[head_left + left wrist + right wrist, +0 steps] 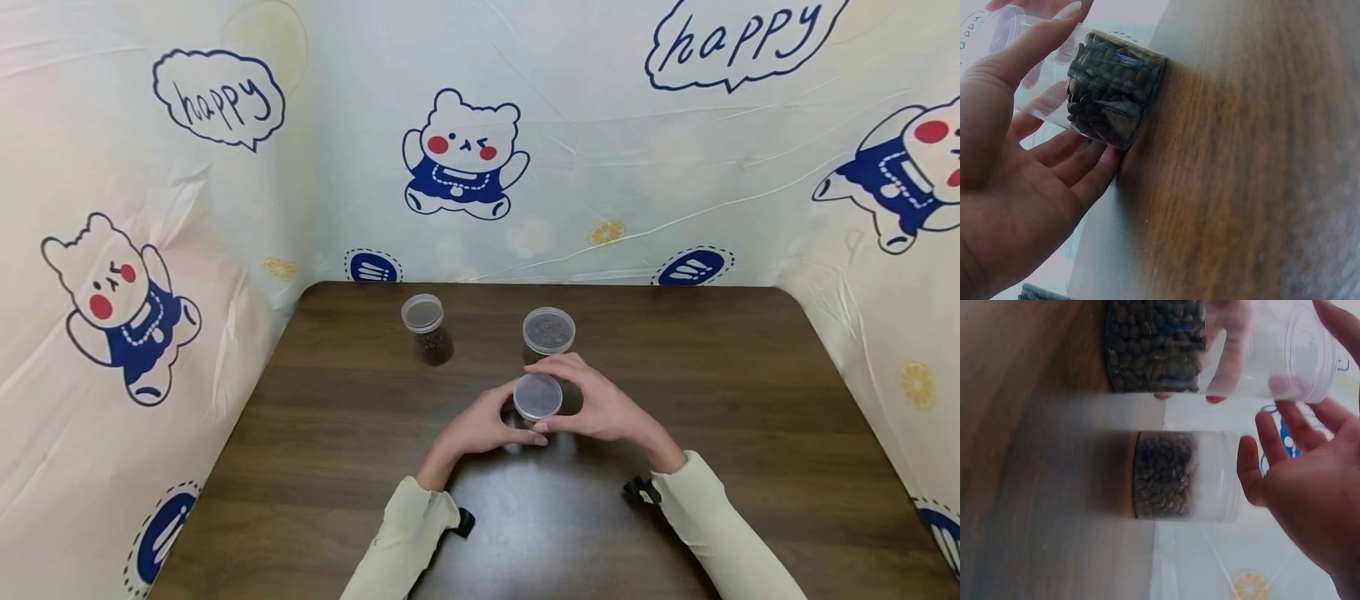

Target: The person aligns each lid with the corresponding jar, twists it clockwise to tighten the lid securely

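A clear plastic jar [537, 397] with a round lid stands upright on the table, about half filled with dark brown beans [1110, 84]. My left hand [480, 423] grips it from the left, thumb on the near side and fingers round the far side, low on the jar. With thumb and fingers, my right hand [603, 404] holds its top at the lid [1310, 353] from the right. Just behind stands a second lidded jar [1175, 476] of similar dark beans, apart from my right fingers.
Farther left on the brown wooden table [337, 433] stands a third jar [430, 331], slimmer, with dark contents and a lid. A printed cloth [577, 183] with cartoon bears encloses the table at the back and both sides.
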`<state>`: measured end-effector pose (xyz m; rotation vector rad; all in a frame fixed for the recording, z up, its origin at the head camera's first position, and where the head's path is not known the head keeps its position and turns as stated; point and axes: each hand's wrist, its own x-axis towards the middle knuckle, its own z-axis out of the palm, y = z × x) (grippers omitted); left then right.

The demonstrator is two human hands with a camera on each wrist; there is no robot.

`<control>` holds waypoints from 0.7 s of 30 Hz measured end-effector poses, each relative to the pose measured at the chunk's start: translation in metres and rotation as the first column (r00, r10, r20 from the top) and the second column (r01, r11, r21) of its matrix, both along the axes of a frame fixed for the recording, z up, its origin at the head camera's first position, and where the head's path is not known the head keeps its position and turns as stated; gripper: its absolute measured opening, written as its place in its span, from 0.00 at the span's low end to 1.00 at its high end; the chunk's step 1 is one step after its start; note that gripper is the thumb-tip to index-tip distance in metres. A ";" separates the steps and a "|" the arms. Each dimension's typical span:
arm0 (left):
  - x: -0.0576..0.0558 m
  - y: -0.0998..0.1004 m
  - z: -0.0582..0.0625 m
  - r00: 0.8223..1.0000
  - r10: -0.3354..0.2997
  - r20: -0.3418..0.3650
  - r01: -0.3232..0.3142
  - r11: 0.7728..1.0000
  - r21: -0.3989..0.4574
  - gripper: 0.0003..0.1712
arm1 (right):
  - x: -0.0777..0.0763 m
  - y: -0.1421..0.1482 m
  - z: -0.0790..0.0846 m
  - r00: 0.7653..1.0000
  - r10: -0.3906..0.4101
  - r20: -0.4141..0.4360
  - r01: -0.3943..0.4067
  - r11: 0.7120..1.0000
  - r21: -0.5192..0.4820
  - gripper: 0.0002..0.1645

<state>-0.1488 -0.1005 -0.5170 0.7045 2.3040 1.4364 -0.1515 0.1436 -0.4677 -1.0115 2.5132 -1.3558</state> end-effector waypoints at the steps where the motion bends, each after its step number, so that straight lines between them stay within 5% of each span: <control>1: 0.000 0.000 0.000 1.000 0.000 -0.001 0.000 1.000 -0.003 0.46 | 0.002 -0.001 0.000 1.000 -0.017 -0.023 0.017 1.000 -0.002 0.43; 6: -0.001 0.000 0.000 1.000 -0.003 -0.015 0.003 1.000 -0.005 0.45 | 0.014 -0.010 0.001 0.982 -0.119 -0.145 0.125 0.991 0.035 0.43; 11: -0.001 0.000 0.001 1.000 -0.002 -0.013 0.002 1.000 -0.007 0.47 | 0.023 -0.015 0.003 0.972 -0.168 -0.166 0.183 0.980 0.079 0.46; 21: 0.001 0.000 0.001 1.000 -0.002 -0.010 0.002 1.000 -0.002 0.47 | 0.003 0.002 0.005 1.000 0.004 -0.024 -0.004 1.000 -0.013 0.46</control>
